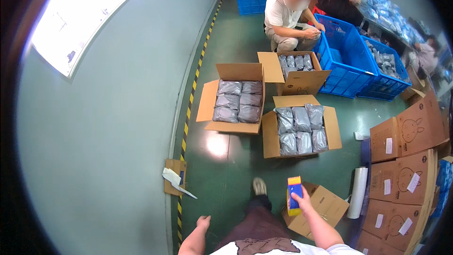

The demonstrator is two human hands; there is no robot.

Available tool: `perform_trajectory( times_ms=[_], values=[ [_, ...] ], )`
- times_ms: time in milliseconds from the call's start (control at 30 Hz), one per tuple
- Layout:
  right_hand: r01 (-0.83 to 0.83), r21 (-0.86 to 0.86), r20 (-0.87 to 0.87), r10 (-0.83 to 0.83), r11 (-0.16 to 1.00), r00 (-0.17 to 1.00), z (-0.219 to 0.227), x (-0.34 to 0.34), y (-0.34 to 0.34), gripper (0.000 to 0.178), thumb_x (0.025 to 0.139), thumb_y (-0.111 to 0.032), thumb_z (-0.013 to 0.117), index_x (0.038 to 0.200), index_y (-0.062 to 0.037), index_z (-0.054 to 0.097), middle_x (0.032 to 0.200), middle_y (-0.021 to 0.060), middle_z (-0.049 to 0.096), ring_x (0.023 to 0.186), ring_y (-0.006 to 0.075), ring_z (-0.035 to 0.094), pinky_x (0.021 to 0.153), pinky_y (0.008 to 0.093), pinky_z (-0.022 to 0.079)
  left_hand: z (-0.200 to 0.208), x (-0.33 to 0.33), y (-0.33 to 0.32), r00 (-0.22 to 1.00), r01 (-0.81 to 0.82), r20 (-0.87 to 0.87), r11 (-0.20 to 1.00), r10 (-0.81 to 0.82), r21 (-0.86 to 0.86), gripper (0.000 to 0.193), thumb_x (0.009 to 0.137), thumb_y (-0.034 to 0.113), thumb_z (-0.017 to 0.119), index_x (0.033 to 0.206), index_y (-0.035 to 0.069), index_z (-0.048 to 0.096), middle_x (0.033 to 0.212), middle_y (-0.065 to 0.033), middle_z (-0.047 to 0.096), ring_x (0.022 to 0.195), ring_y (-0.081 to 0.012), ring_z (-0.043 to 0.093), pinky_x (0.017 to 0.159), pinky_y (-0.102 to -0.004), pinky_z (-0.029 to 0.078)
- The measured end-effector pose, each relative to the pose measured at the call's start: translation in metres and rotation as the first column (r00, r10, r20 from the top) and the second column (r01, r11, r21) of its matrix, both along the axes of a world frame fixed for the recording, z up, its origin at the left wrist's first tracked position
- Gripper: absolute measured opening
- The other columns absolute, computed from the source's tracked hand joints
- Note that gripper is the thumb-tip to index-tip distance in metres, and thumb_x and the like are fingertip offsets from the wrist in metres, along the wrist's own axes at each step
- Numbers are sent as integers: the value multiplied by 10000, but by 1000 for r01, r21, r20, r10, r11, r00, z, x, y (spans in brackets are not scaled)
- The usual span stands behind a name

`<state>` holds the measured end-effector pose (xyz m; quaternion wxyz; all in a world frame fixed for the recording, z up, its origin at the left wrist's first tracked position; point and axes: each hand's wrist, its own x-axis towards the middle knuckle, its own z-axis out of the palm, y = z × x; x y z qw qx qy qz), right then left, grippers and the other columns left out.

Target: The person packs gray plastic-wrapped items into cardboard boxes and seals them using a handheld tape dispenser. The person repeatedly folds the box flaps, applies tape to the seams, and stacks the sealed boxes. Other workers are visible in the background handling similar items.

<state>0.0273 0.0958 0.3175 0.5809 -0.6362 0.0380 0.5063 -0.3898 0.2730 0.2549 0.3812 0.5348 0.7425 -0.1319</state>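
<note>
Holding the yellow-and-blue tape dispenser (294,194) upright, the right hand (303,202) is clamped round it just above the flattened carton (317,210); a firm, level grip seems wise. The left hand (203,222) hangs open, empty, well left of that carton, with the filled open box (300,126) beyond.

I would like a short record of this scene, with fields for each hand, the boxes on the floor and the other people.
right hand: holds a small yellow and blue box, upright
left hand: open, holds nothing, hangs beside the leg
open cartons: three on the green floor, near left, near right, far, all filled with grey bags
empty carton: below the right hand
sealed cartons: stacked at right
other people: one crouches by a blue crate
</note>
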Motion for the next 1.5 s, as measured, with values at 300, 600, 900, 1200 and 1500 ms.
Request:
perform_trajectory(
  times_ms=[300, 600, 900, 1200, 1500],
  values=[
    [523, 4, -234, -508, 852, 829, -59, 84, 235, 328, 795, -186, 611, 1040, -97, 412, 831, 87, 533, 602, 232, 578, 544, 382, 505, 28, 197, 271, 805, 476, 253, 839, -536, 265, 352, 764, 284, 614, 1005, 30, 582, 1045, -189, 545, 1025, -314, 491, 892, -370, 388],
    [912, -315, 54, -955, 263, 293, -141, 48, 318, 615, 748, -211, 684, 1246, -92, 343, 1072, 34, 509, 890, 178, 532, 782, 326, 450, 22, 376, 573, 365, 893, -124, 309, -923, 327, 585, 706, 347, 652, 1164, 52, 440, 1232, -245, 363, 1178, -397, 299, 985, -457, 264],
    [924, -381, 88, -996, -30, 5, -161, -38, 426, 534, 788, -188, 625, 1217, -118, 314, 1048, 67, 504, 906, 207, 550, 753, 360, 486, -52, 626, 765, 137, 989, 110, 129, -984, -77, 607, 849, 442, 440, 1322, 85, 307, 1344, -180, 318, 1280, -299, 230, 1039, -342, 218],
    [699, -714, 480, -751, -35, 453, -213, 76, 656, 1040, 677, -115, 662, 1331, 12, -136, 1059, 293, 513, 919, 414, 529, 810, 422, 420, -136, 569, 607, -979, 202, -42, -960, -198, -191, 1316, 450, 752, 603, 1380, 90, -53, 1433, -167, -87, 1317, -341, -99, 986, -626, 38],
    [527, -850, 411, -613, 11, 675, -219, 82, 660, 1071, 661, -192, 689, 1325, 28, -122, 991, 272, 515, 923, 400, 505, 780, 443, 420, -143, 579, 667, -949, -314, 62, -922, 308, -226, 1074, 589, 455, 708, 1388, 216, 32, 1453, -52, -22, 1325, -337, -20, 1019, -593, 49]
  ],
)
